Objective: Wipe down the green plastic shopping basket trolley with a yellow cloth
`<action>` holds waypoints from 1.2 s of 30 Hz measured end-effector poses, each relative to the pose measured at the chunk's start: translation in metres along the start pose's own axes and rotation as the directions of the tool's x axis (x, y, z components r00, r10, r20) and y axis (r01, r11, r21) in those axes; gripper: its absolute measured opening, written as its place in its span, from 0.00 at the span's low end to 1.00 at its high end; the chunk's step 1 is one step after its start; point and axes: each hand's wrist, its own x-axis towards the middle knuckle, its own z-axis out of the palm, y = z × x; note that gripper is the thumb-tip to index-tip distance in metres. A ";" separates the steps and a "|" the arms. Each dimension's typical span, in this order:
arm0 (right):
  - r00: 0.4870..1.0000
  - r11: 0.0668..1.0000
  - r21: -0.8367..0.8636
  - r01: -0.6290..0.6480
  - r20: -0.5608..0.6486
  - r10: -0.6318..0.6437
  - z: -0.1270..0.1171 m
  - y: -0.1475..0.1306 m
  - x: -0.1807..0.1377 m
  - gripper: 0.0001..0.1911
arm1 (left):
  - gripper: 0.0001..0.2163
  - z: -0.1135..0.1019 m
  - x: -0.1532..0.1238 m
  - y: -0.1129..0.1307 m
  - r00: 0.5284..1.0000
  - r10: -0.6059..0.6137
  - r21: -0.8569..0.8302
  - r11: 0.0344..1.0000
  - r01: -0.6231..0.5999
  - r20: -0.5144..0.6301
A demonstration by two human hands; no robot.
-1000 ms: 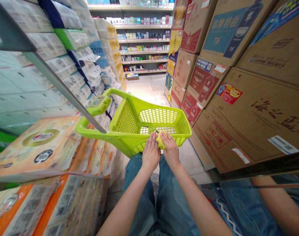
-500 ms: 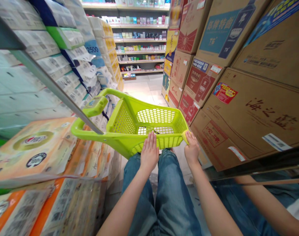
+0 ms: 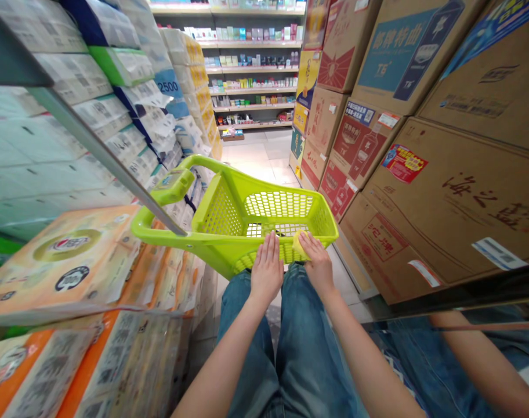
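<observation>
A lime-green plastic shopping basket [image 3: 229,209] with a long handle stands in the aisle in front of my knees. My left hand [image 3: 267,268] lies flat on its near rim, fingers stretched out and together. My right hand [image 3: 317,261] presses a small yellow cloth [image 3: 298,242] against the same rim, a little to the right, with the fingers curled over the cloth. The two hands are a short gap apart. My legs in blue jeans [image 3: 290,348] are below.
Stacked tissue packs [image 3: 68,255] fill shelves on the left. Brown cardboard boxes [image 3: 442,197] are piled high on the right. The tiled aisle [image 3: 264,157] runs ahead to product shelves [image 3: 256,75]. Another person's arm and jeans [image 3: 477,354] show at the lower right.
My right hand has slid with the yellow cloth from the basket's right corner back leftward along the near rim, toward my left hand. The left hand stays on the rim.
</observation>
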 end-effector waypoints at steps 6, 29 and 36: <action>0.973 0.983 0.062 -0.173 -0.146 0.181 -0.039 0.074 -0.013 0.44 | 0.32 0.001 0.000 0.000 1.000 -0.002 0.015 1.000 0.002 0.019; 0.999 0.999 -0.025 -0.036 -0.016 0.036 -0.011 0.010 -0.001 0.45 | 0.31 0.002 0.001 -0.001 1.000 0.005 0.008 1.000 -0.005 0.004; 0.933 0.954 0.053 -0.295 -0.201 0.300 -0.041 0.070 -0.007 0.41 | 0.30 0.003 -0.001 -0.001 1.000 0.002 0.012 1.000 -0.002 0.006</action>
